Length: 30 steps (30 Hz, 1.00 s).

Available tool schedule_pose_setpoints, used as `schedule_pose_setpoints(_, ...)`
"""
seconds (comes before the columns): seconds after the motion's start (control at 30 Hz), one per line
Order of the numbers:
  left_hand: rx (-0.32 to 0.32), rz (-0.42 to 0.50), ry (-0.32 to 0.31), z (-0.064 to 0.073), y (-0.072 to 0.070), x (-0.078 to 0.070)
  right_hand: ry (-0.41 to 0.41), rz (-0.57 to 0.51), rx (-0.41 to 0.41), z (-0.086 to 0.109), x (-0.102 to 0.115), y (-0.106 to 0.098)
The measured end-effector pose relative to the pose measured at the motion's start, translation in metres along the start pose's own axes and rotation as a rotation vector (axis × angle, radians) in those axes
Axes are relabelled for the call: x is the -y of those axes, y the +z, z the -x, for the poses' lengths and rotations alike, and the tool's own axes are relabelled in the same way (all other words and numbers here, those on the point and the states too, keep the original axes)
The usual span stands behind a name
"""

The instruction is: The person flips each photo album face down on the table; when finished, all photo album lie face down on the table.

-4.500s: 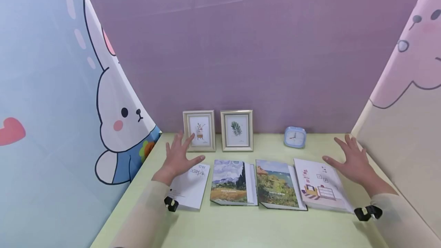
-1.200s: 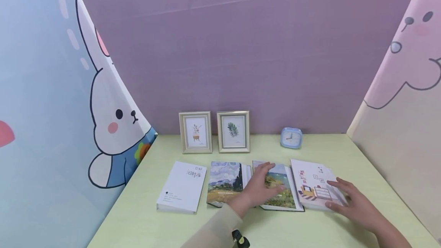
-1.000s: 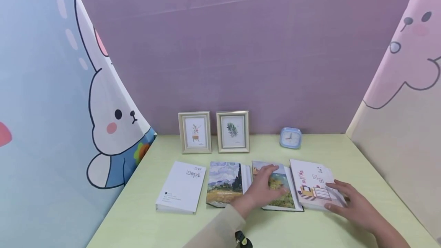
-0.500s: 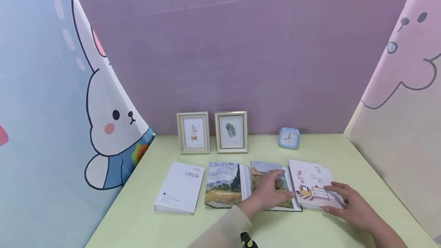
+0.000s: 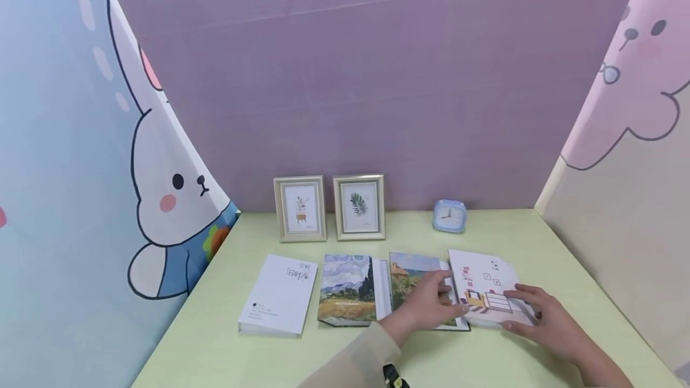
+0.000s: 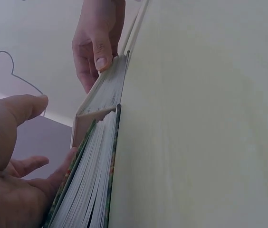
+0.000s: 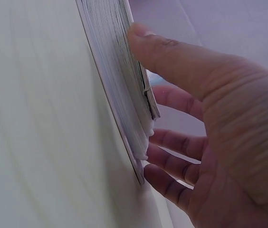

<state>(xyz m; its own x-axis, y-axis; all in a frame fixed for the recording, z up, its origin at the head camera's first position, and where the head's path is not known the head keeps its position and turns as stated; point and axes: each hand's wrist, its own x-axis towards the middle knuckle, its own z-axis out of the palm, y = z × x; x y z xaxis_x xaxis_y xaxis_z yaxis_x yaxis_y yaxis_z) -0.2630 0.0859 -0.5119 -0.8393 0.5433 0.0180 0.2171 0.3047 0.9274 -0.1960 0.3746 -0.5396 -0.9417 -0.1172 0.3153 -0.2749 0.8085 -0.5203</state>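
With 12 o'clock pointing away from the person, the left hand [image 5: 426,307] has edged toward 3 o'clock in the last half second. It spreads over the seaside album [image 5: 401,283], fingers on the cover and thumb raised, now level with the furniture album [image 5: 480,280]; neither album shows any plain shift. That puts the hands at opposite ends of the furniture album, so these two neighbours look like the work in hand. The right hand [image 5: 555,322] curls about the furniture album's 4 o'clock corner, thumb on the cover's near edge; how firmly it grips I cannot tell.

Between those two albums the edges all but meet, leaving little finger room. At 9 o'clock from the seaside album sits the wheatfield album [image 5: 345,292], just beside it, then the lettered album [image 5: 280,298] past a wider gap. Toward 12 o'clock a strip of tabletop [image 5: 215,364] parts the row from the leaf frame [image 5: 360,208], plant frame [image 5: 300,208] and clock [image 5: 450,217]. Sideways room seems better toward 3 o'clock, where tabletop runs on to the pale wall [image 5: 620,226].
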Motion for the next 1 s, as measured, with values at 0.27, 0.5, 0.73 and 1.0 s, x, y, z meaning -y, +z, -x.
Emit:
schedule_pose_setpoints(0.27, 0.037, 0.111, -0.058, -0.0014, 0.0094, -0.0024, 0.016, -0.018, 0.007, -0.0015, 0.0003, 0.0009)
schedule_pose_setpoints(0.5, 0.050, 0.118, -0.060, -0.0021, 0.0105, -0.0015, 0.024, -0.029, -0.014, -0.0025, 0.0005, 0.0030)
schedule_pose_setpoints(0.73, 0.073, 0.173, -0.056, -0.0001, 0.0112, -0.0040, 0.005, -0.050, -0.045, -0.0028, 0.0036, 0.0036)
schedule_pose_setpoints(1.0, 0.049, 0.195, -0.030, 0.0040, 0.0089, -0.0083, 0.036, -0.085, -0.041, -0.0038, 0.0055, 0.0044)
